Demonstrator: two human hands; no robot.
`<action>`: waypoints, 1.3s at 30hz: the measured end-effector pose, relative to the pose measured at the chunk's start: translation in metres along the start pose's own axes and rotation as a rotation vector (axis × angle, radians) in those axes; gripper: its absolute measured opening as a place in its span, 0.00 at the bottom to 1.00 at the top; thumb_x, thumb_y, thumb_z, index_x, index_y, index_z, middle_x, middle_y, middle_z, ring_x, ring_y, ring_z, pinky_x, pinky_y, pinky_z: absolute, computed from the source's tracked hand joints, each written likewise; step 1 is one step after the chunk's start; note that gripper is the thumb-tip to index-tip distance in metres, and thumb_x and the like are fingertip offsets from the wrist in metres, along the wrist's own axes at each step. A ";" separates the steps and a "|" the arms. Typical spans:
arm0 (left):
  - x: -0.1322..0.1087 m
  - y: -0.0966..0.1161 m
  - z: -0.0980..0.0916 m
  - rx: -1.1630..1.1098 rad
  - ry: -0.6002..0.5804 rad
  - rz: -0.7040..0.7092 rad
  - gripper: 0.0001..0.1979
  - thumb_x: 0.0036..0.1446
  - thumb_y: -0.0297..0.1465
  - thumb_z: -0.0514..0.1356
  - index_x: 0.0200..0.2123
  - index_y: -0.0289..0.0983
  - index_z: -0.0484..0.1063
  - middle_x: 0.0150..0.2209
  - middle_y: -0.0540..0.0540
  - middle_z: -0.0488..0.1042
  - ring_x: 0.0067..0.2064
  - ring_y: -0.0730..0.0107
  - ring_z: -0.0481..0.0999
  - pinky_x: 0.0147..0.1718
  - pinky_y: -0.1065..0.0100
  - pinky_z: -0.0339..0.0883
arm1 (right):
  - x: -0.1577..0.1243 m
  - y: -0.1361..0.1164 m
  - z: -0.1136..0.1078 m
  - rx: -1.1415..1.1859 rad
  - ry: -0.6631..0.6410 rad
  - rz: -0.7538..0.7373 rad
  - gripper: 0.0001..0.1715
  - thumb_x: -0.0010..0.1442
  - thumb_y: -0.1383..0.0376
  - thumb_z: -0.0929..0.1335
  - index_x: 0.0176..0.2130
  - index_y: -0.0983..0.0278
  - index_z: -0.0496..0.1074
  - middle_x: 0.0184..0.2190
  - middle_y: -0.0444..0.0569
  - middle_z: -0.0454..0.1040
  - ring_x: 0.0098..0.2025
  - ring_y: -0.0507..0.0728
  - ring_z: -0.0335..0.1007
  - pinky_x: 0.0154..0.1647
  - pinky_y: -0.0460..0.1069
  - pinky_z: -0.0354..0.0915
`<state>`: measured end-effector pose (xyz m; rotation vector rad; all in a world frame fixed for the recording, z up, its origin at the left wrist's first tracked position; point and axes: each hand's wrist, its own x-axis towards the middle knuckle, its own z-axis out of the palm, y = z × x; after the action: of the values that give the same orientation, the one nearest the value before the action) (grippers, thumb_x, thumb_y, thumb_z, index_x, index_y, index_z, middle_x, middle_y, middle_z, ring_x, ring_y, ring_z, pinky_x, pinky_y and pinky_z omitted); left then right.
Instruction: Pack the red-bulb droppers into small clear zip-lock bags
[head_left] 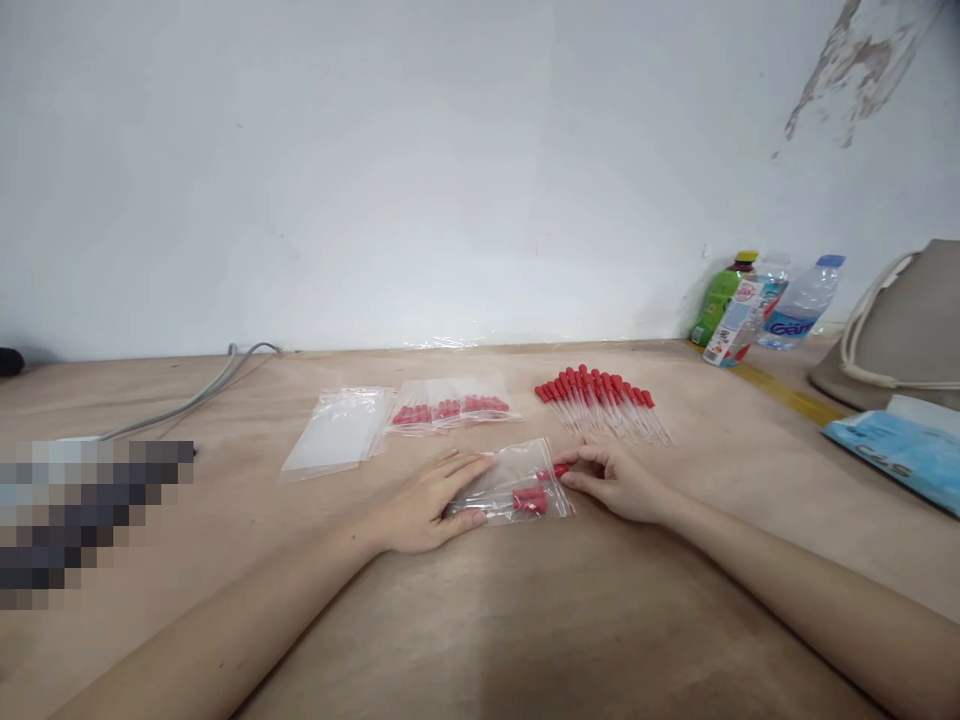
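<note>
A clear plastic zip bag (499,480) lies on the table with several red-bulbed droppers (530,499) inside. My left hand (431,505) holds the bag's left end, fingers along the top side and thumb on the near edge. At the bag's right-hand mouth, my right hand (611,478) pinches a dropper by its red bulb (559,470). That dropper's stem reaches into the bag. Just beyond my right hand, more red-bulbed droppers (600,390) lie fanned out in a pile.
Filled bags (450,405) of droppers lie behind my left hand, beside a stack of flat bags (341,430). At right are bottles (799,305), a carton (742,320), a grey bag (900,320) and a blue packet (896,455). A cable (202,395) runs at left.
</note>
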<state>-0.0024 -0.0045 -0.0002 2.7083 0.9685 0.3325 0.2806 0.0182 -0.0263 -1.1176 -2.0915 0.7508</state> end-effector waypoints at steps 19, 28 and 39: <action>0.002 -0.004 0.001 0.050 -0.090 -0.013 0.26 0.62 0.43 0.45 0.61 0.43 0.48 0.63 0.46 0.45 0.63 0.60 0.45 0.60 0.55 0.42 | 0.050 0.003 -0.021 -0.451 0.230 0.134 0.09 0.50 0.64 0.65 0.29 0.64 0.73 0.29 0.47 0.74 0.31 0.53 0.67 0.31 0.46 0.59; 0.003 -0.004 0.001 0.069 -0.137 -0.006 0.24 0.65 0.41 0.40 0.62 0.44 0.43 0.63 0.48 0.40 0.64 0.65 0.40 0.61 0.56 0.35 | 0.101 -0.003 0.004 -0.834 0.228 0.411 0.15 0.53 0.62 0.63 0.35 0.70 0.74 0.36 0.62 0.73 0.42 0.65 0.67 0.41 0.56 0.55; 0.001 -0.005 0.003 0.074 -0.094 0.014 0.26 0.62 0.44 0.44 0.62 0.44 0.45 0.63 0.47 0.43 0.63 0.61 0.44 0.60 0.56 0.38 | 0.077 -0.010 -0.003 -0.511 0.263 0.259 0.15 0.60 0.60 0.57 0.35 0.66 0.67 0.34 0.54 0.72 0.37 0.56 0.68 0.35 0.49 0.61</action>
<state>-0.0040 -0.0003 -0.0043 2.7704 0.9535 0.1734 0.2449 0.0808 0.0034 -1.6851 -1.9809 0.1551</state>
